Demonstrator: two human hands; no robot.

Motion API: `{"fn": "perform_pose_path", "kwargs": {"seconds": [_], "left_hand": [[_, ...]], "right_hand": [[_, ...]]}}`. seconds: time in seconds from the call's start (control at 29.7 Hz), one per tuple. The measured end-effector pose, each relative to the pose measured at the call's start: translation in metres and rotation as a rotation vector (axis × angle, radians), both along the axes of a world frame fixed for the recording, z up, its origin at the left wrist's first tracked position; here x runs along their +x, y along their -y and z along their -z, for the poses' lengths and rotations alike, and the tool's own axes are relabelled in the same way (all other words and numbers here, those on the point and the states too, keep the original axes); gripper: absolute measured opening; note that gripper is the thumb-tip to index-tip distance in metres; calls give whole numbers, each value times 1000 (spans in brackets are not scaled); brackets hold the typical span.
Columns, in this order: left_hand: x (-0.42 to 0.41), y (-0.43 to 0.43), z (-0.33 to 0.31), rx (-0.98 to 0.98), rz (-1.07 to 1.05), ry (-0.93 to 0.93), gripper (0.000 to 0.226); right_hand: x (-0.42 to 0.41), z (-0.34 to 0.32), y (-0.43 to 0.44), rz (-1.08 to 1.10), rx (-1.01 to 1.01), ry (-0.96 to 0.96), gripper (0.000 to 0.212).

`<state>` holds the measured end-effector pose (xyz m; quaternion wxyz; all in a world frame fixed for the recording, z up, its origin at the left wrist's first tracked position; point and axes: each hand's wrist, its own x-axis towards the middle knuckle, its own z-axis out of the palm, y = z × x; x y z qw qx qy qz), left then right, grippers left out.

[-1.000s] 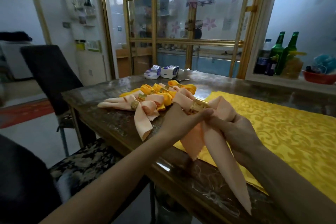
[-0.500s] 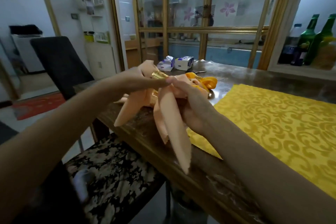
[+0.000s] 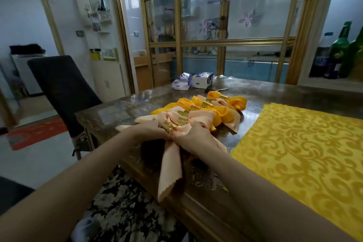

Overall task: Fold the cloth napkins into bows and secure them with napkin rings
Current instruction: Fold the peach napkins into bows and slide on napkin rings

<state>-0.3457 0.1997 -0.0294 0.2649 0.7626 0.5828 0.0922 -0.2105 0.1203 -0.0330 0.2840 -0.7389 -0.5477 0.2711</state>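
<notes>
A peach napkin bow (image 3: 170, 165) with a gold napkin ring (image 3: 168, 126) lies at the table's near left edge, one tail hanging over the edge. My left hand (image 3: 148, 131) grips its left side beside the ring. My right hand (image 3: 193, 137) grips the right side, fingers curled over the cloth. Just behind lies a row of several finished bows (image 3: 208, 111), peach and orange-yellow, each with a gold ring.
A yellow patterned cloth (image 3: 306, 147) covers the dark table (image 3: 121, 110) on the right. Two tissue packs (image 3: 192, 81) and scissors (image 3: 216, 90) lie at the back. A dark chair (image 3: 60, 84) stands left; green bottles (image 3: 342, 49) stand on a shelf far right.
Both hands have carried the peach bow from the air down onto the table at the front of the row of finished bows.
</notes>
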Motion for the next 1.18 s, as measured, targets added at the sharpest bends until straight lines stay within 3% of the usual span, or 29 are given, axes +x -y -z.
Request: {"fn": "perform_pose_path", "kwargs": {"seconds": [0.07, 0.2, 0.34, 0.44, 0.51, 0.57, 0.67, 0.78, 0.94, 1.08, 1.18], "left_hand": [[11, -5, 3, 9, -45, -12, 92], [36, 4, 14, 171, -107, -25, 64], [34, -6, 29, 176, -194, -98, 81], [41, 17, 6, 271, -288, -205, 76], [63, 53, -18, 354, -241, -219, 70], [101, 95, -41, 383, -115, -191, 64], [179, 145, -50, 392, 220, -203, 50], [264, 191, -46, 319, 476, -299, 52], [413, 276, -25, 269, 794, -250, 62], [482, 326, -10, 317, 900, -162, 63], [515, 343, -2, 339, 936, -85, 60]], "right_hand": [[10, -7, -7, 9, -17, 48, 80], [27, -15, -9, 7, 1, 57, 69], [43, -19, 8, -117, 53, -7, 53], [79, -23, 31, -121, 76, -59, 27], [111, -27, 51, -73, 41, -129, 26], [151, -30, 77, -28, 28, -109, 39], [222, -34, 129, 92, 68, -13, 35], [304, -34, 193, 266, 137, 210, 33], [432, -40, 334, 754, 256, 612, 48], [492, -25, 392, 873, 26, 608, 63], [510, -8, 402, 859, -137, 451, 70]]}}
